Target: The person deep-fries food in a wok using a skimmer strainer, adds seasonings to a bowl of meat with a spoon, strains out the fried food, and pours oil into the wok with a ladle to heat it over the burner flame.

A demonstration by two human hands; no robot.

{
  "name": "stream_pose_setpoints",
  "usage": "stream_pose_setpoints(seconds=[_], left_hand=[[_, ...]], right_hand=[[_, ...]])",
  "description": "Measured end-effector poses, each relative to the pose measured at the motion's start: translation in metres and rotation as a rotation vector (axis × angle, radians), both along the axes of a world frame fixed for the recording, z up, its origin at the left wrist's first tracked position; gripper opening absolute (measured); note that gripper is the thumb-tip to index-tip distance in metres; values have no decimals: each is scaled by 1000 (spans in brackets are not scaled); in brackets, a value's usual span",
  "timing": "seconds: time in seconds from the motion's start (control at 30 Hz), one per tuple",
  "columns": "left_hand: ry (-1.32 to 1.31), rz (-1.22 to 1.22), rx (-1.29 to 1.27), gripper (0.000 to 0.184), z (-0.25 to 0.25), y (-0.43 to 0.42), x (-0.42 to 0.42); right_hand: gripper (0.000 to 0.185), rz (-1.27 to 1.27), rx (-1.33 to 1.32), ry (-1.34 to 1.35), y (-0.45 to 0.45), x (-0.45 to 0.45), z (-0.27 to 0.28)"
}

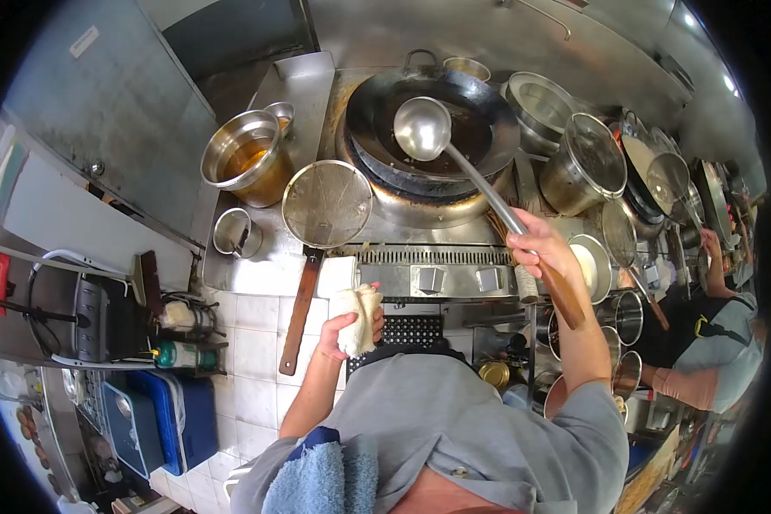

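A long-handled metal ladle is in my right hand, whose fingers are wrapped round the shaft near its wooden handle. The ladle's bowl is over the black wok, which sits on the round burner and has dark liquid in its bottom. My left hand is closed on a folded cream cloth, low in front of the stove's edge. Left of the wok, a round mesh strainer lies with its wooden handle sticking out over the front edge. Another pale cloth lies beside that handle.
A metal pot of amber liquid and a small metal cup stand at the left. Right of the wok are a strainer-topped pot and a white-filled bowl. A co-worker stands at the far right by another wok.
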State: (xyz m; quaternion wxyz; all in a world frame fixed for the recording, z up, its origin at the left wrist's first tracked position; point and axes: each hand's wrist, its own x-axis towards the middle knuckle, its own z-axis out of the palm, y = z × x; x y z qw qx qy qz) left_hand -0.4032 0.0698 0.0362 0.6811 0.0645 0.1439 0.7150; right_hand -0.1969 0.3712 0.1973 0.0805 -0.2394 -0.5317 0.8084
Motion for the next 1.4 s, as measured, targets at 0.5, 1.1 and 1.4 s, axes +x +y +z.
stream_pose_setpoints(seconds=[0.5,1.1,1.4], left_hand=[[75,-6,-83,82,4,0,8],[-199,-77,-18,68,-8,2,12],[-334,-97,46,65,-13,1,19]], right_hand=[[58,169,321,-176,18,-26,0],[12,-100,-471,76,39,-48,-23],[15,-162,-1358,403,18,-72,3]])
